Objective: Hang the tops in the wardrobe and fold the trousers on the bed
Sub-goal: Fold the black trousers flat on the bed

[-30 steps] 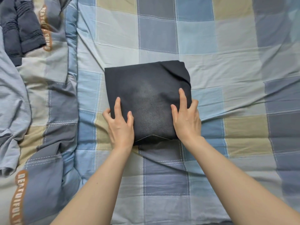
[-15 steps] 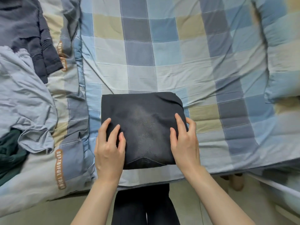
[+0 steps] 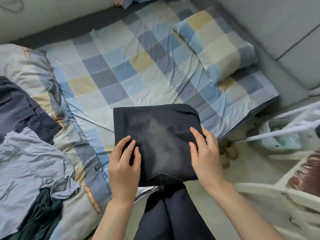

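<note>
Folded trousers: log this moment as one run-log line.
stage: fold done | folded dark trousers: at bed edge | left hand: grips near-left corner | right hand: grips near-right side | unsorted clothes: left

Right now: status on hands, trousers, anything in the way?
Left hand and right hand grip folded trousers, one each side. Trousers at bed edge. Clothes pile off left, not blocking.
</note>
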A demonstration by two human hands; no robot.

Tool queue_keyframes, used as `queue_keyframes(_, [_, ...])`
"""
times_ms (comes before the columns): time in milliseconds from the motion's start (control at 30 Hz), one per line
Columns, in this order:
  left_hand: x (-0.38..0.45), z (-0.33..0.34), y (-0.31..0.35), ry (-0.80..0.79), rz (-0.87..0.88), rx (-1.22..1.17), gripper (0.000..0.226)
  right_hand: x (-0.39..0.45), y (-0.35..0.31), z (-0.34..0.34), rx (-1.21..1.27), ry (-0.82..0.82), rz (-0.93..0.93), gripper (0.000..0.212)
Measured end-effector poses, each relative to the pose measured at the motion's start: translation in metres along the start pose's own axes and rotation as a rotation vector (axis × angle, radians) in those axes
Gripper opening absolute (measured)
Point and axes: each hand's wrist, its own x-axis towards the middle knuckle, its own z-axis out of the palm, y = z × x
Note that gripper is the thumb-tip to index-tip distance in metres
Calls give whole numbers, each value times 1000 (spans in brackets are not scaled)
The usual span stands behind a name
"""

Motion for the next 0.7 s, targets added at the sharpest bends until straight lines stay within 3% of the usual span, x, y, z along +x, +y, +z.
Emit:
queue_keyframes(333, [-20,-11,105,-219,231,-211,18,-107,36,-100,-23,317,328,37])
queue_keyframes(700, [-128,22,253,-660,424,-446,24,-259,110,-204,-128,597,746,38])
